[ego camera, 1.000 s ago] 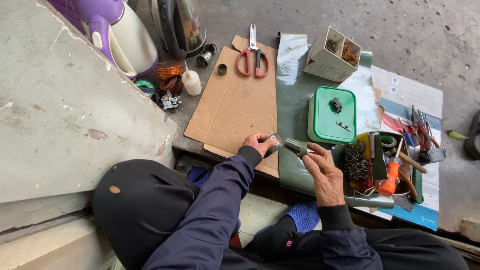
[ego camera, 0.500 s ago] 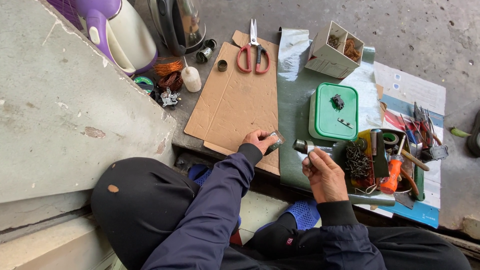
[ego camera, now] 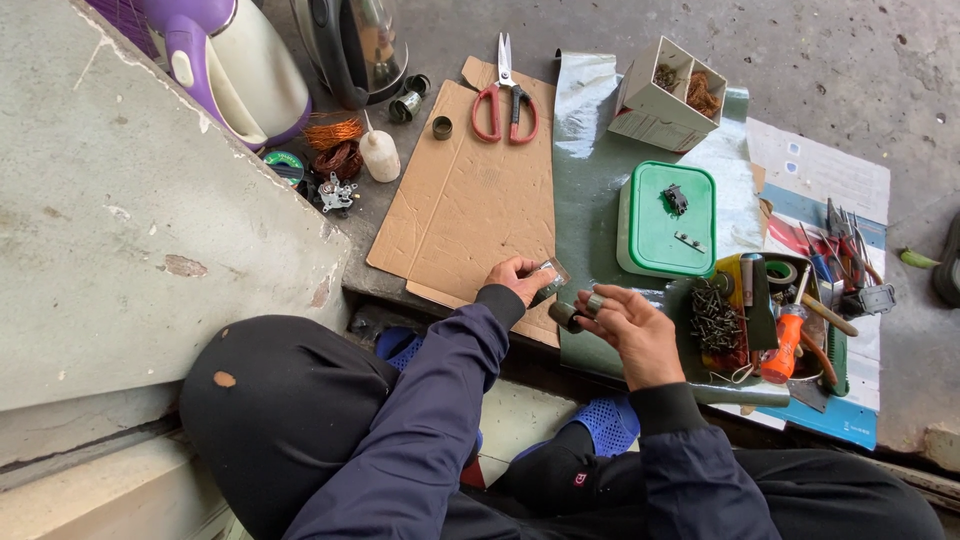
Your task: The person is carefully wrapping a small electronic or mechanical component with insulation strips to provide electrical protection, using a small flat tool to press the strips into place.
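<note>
Head view: left hand point(ego camera: 518, 278) pinches a small flat clear-and-metal piece point(ego camera: 549, 281) between thumb and fingers, held just above the near edge of the flattened brown cardboard sheet point(ego camera: 470, 195). Right hand point(ego camera: 630, 325) is curled loosely around a small dark metal cylinder point(ego camera: 565, 316) that pokes out at its fingertip side; a silvery ring-shaped bit point(ego camera: 594, 302) sits on or against one finger, can't tell which. Hands are close together, not touching.

Handling, judged: both parts look light, rigid and smooth, so likely slippery. The cylinder wants a fingertip pinch across its round side; the flat piece is best taken by its edges.

Beyond the right hand: green-lidded plastic box point(ego camera: 666, 220) with two tiny metal bits on top. To that hand's right: pile of dark screws point(ego camera: 714, 315), orange-handled tool point(ego camera: 783, 346). Far beyond the left hand: red-handled scissors point(ego camera: 506, 96) on the cardboard, small white bottle point(ego camera: 379, 155), coil of copper wire point(ego camera: 332, 133). Everything sits on the concrete floor point(ego camera: 840, 70), no tabletop.
</note>
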